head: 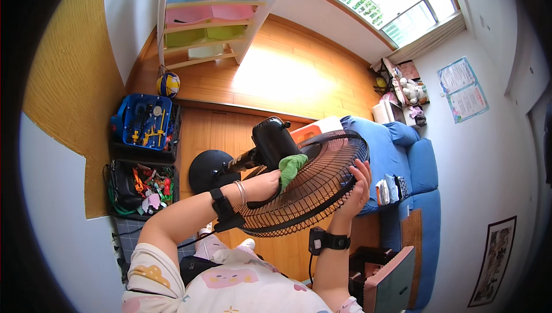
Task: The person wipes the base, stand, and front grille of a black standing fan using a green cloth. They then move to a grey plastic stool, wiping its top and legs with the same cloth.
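Note:
A black pedestal fan stands before me, its wire grille (319,183) tilted and its motor housing (272,140) above a round base (211,168). My left hand (265,186) holds a green cloth (292,167) against the back of the grille, close to the motor housing. With fingers spread along the grille's outer rim, my right hand (359,188) steadies its right side; part of its palm and thumb is hard to make out. Both wrists carry black straps with small devices.
Toy-filled crates (176,183) and a blue bin (169,134) line the left wall, near a volleyball (168,84). A shelf of coloured bins (262,0) stands behind. A blue sofa (422,166) with folded clothes (390,190) is at right; a low floor step (241,108) crosses beyond the fan.

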{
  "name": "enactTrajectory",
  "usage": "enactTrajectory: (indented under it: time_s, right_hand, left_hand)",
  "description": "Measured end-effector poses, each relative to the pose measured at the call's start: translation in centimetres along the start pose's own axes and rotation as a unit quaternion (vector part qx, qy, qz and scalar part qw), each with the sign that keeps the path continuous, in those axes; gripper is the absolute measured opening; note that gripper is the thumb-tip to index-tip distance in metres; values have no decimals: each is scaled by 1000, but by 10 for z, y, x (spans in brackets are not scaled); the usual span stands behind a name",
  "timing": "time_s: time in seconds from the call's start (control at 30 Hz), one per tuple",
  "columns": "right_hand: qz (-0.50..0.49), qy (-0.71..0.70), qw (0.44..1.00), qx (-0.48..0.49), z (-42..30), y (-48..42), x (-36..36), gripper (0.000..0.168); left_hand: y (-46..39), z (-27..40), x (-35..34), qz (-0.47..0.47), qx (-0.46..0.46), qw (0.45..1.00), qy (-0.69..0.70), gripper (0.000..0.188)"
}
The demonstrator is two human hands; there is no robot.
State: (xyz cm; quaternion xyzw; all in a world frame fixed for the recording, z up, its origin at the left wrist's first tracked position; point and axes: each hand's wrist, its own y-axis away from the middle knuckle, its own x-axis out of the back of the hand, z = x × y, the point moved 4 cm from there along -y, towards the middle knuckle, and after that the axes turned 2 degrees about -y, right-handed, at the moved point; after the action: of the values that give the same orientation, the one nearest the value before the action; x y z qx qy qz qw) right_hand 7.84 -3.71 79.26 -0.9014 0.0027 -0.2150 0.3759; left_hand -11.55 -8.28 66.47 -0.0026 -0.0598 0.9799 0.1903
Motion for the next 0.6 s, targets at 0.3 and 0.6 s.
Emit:
enactTrajectory:
  time_s: [0.3, 0.6]
  right_hand:
    - [16, 5, 1000, 17, 2, 3, 4, 47]
    - [6, 18, 1000, 6, 0, 1, 2, 49]
  left_hand:
    - [32, 39, 7, 51, -57, 992, -100, 37]
    - [93, 55, -3, 73, -114, 991, -25, 35]
